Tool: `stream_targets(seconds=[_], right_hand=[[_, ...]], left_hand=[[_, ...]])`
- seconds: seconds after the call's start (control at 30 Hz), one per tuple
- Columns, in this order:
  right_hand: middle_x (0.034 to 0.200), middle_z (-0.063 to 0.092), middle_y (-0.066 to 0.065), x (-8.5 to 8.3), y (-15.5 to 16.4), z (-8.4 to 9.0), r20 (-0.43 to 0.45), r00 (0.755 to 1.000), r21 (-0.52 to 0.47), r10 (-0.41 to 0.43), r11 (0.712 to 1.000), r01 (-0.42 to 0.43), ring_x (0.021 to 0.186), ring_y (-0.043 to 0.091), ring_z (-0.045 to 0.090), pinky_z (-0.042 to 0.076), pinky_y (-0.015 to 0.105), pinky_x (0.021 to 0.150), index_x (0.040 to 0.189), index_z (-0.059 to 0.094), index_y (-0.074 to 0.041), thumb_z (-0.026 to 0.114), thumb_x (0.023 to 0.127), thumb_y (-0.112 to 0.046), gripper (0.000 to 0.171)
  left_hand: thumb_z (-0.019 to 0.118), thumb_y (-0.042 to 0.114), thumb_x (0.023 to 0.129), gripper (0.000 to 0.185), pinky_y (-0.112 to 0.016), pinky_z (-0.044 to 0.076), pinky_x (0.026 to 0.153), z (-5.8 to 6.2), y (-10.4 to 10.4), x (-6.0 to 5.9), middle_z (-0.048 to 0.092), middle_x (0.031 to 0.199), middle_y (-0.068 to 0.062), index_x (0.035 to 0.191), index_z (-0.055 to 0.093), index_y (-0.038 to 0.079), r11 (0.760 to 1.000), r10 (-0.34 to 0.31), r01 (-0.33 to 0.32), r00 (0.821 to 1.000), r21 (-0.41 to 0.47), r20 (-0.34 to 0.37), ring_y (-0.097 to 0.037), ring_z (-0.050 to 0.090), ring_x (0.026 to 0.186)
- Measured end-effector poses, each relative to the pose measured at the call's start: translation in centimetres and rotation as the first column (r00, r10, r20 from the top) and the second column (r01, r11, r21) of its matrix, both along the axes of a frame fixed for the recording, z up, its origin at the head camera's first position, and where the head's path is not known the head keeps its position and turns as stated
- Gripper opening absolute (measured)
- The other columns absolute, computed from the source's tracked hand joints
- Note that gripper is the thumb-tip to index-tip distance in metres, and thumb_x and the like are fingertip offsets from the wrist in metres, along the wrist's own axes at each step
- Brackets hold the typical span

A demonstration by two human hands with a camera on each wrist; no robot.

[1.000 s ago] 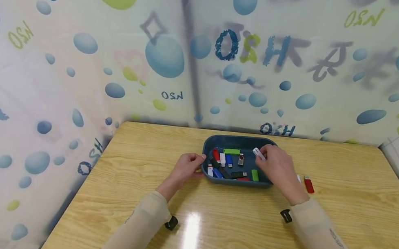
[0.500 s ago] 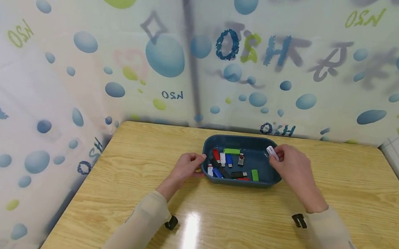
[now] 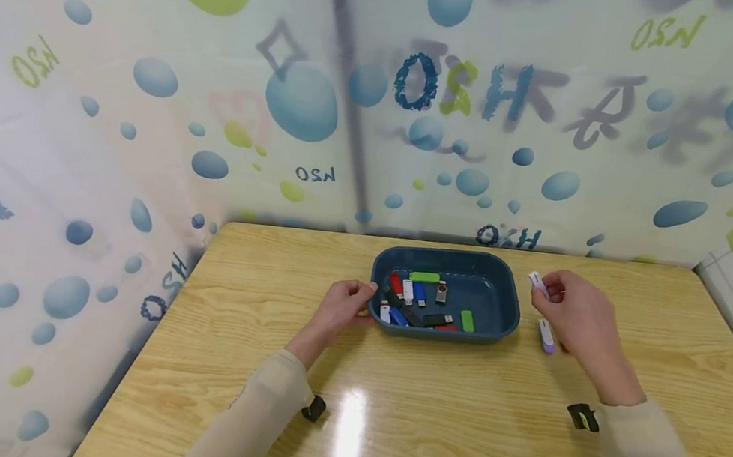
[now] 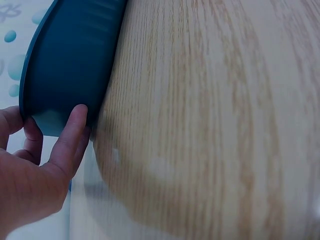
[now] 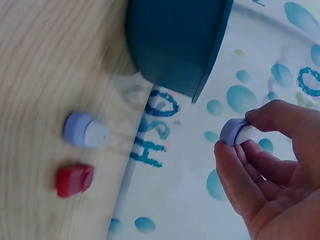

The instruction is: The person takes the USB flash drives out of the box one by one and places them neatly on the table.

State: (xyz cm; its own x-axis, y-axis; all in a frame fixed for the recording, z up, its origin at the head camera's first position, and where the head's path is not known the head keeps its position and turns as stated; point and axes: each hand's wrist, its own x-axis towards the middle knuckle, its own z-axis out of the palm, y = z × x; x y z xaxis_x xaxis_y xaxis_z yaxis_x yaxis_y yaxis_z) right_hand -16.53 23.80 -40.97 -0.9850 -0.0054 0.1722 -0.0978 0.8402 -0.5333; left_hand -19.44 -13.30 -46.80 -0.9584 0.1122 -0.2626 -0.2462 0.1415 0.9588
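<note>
A dark blue tray (image 3: 507, 321) sits mid-table with several coloured USB sticks (image 3: 422, 299) inside. My left hand (image 3: 358, 304) grips the tray's left rim; the left wrist view shows its fingers (image 4: 75, 117) curled round the tray's wall (image 4: 70, 60). My right hand (image 3: 541, 291) is lifted just right of the tray and pinches a white and lilac stick (image 3: 535, 280), also seen as the held stick (image 5: 230, 131) between thumb and finger. Another white and lilac stick (image 3: 546, 336) lies on the table below that hand.
A red stick (image 5: 74, 180) lies on the wooden table (image 3: 426, 416) beside the lilac stick (image 5: 86, 131); my right hand hides it in the head view. A bubble-patterned sheet (image 3: 368, 93) walls in the back and sides.
My right hand has carried the white and lilac stick from over the tray's inside out past its right rim. The left hand has stayed on the left rim.
</note>
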Motion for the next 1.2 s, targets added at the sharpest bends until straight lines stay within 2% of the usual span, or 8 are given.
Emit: stream_targets(seconds=[0.27,0.4,0.57,0.87,1.2], right_hand=[[0.092,0.071,0.017,0.5,1.9,-0.5,0.012,0.999,0.029,-0.034,0.999,0.033,0.079,0.03,0.064,0.047,0.035,0.063,0.107,0.068,0.007,0.067,0.099,-0.024,0.031],[0.091,0.071,0.019,0.8,3.1,-0.9,0.022,0.999,0.047,-0.033,0.998,0.032,0.077,0.031,0.064,0.048,0.037,0.06,0.106,0.067,0.008,0.066,0.1,-0.025,0.033],[0.091,0.071,0.02,1.0,4.6,-1.5,0.062,0.997,0.079,-0.039,0.996,0.034,0.074,0.029,0.063,0.047,0.036,0.057,0.106,0.066,0.01,0.065,0.1,-0.026,0.036],[0.082,0.067,0.014,1.0,6.7,-2.8,0.129,0.99,0.108,-0.048,0.994,0.034,0.07,0.027,0.057,0.043,0.035,0.057,0.103,0.066,0.012,0.064,0.099,-0.025,0.037],[0.076,0.059,0.01,1.0,7.6,-3.3,0.287,0.955,0.119,-0.073,0.992,0.04,0.069,0.027,0.05,0.038,0.033,0.055,0.104,0.063,0.015,0.063,0.101,-0.024,0.039]], left_hand=[[0.061,0.028,0.107,0.037,-0.039,0.063,0.083,0.0,0.0,0.0,0.066,0.106,-0.016,0.113,0.066,-0.008,1.0,0.0,0.0,1.0,-0.011,0.002,-0.021,0.067,0.092],[0.061,0.029,0.107,0.04,-0.041,0.062,0.086,0.0,-0.1,0.0,0.066,0.11,-0.018,0.116,0.066,-0.009,1.0,-0.006,0.006,1.0,-0.009,0.002,-0.024,0.068,0.095],[0.06,0.03,0.107,0.042,-0.044,0.061,0.089,0.0,-0.1,0.0,0.065,0.114,-0.021,0.119,0.065,-0.01,1.0,-0.014,0.014,1.0,-0.004,0.003,-0.027,0.067,0.1],[0.061,0.028,0.107,0.038,-0.041,0.063,0.085,0.0,-0.1,0.0,0.065,0.109,-0.018,0.114,0.066,-0.009,1.0,-0.005,0.005,1.0,-0.002,0.002,-0.024,0.068,0.096],[0.061,0.028,0.107,0.037,-0.04,0.063,0.085,-0.2,-0.1,-0.1,0.066,0.109,-0.017,0.113,0.066,-0.008,1.0,0.0,0.0,1.0,0.0,0.014,-0.024,0.067,0.096]])
